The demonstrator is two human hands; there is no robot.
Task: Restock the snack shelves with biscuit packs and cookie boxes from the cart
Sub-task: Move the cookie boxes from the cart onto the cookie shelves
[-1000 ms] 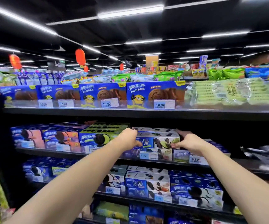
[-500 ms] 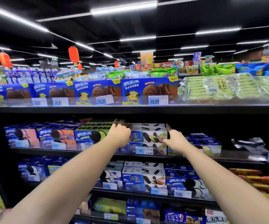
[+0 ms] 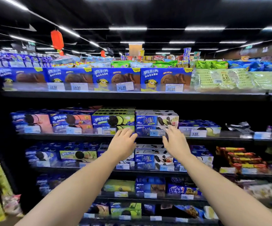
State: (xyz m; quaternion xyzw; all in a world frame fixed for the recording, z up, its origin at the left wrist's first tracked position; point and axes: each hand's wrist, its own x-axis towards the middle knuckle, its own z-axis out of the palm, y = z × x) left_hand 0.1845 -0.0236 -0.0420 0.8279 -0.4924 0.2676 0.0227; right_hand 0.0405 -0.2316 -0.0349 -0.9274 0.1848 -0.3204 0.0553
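Four blue cartoon boxes [image 3: 115, 79] are lined up on the shelf [image 3: 99, 95] above the 7.50 price tag [image 3: 155, 133]. Left of the tag, the left hand [image 3: 123, 141] is seen open, fingers straight, empty. Behind the tag, two thin cookie boxes [image 3: 156, 120] are stacked. Right of it, the right hand [image 3: 175, 142] is spread, empty; contact with the boxes cannot be told

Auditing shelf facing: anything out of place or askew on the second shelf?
A dark crumpled wrapper or pack lies loose on the second shelf, right of the lime cookie box, not squared up.
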